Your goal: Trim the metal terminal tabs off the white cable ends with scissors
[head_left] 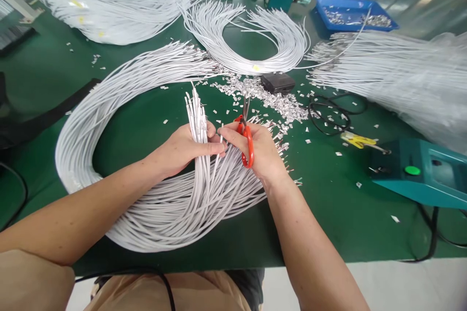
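My left hand [193, 143] is closed around a bunch of white cables [197, 119] whose cut ends point up and away from me. Red-handled scissors [248, 146] hang on my right hand [255, 148], blades pointing away from me. The thumb and fingertips of that hand also touch a single white cable beside the bunch, close to my left thumb. Beneath both hands curves a big coil of white cables [156, 223]. Small white and silvery scraps [280, 104] are strewn just beyond the scissors.
A black box [277, 82] sits among the scraps. At right are a teal machine [419, 170], a yellow-handled tool [357, 140] and a thin black cord. Further cable bundles [116, 5] lie at the back. A blue tray [355, 14] holds small pieces. Someone is partly visible across the table.
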Demonstrator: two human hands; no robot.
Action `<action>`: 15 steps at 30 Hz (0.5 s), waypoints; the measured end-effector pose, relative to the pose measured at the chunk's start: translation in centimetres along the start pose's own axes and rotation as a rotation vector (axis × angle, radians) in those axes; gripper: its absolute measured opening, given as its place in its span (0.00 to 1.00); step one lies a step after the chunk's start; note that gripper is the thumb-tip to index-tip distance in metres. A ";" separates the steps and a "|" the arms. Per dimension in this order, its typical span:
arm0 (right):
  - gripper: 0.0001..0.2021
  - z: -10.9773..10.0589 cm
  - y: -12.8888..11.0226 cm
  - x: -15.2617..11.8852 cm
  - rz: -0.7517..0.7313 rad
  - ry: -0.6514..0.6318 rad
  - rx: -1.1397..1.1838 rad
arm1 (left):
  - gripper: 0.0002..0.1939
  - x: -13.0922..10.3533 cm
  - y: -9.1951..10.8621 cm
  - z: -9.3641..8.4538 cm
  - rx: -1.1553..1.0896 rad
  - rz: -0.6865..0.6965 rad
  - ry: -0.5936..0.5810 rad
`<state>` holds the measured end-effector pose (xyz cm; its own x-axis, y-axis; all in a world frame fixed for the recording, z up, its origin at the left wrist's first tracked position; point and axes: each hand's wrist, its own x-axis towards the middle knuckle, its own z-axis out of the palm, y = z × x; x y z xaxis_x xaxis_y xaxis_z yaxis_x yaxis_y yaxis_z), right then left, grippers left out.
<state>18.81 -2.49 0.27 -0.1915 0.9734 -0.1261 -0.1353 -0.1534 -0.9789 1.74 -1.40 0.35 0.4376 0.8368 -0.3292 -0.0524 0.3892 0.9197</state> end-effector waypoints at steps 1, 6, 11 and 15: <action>0.11 -0.1 -0.1 0.0 0.003 -0.012 -0.013 | 0.16 0.0 0.0 0.0 0.001 0.001 -0.001; 0.15 -1.0 -0.3 -0.1 -0.020 0.147 -0.453 | 0.12 0.0 -0.3 -0.2 -0.031 -0.007 0.035; 0.19 -1.5 -0.1 -0.2 0.003 0.169 -0.938 | 0.12 0.0 -0.4 -0.3 -0.038 -0.018 0.076; 0.20 -1.4 -0.4 -0.5 0.005 0.096 -0.997 | 0.12 0.0 -0.4 -0.4 -0.025 -0.018 0.106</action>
<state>20.30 -2.63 0.45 -0.1044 0.9895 -0.1000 0.7508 0.0125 -0.6604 1.35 -1.44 -0.12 0.3413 0.8649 -0.3680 -0.0684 0.4133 0.9080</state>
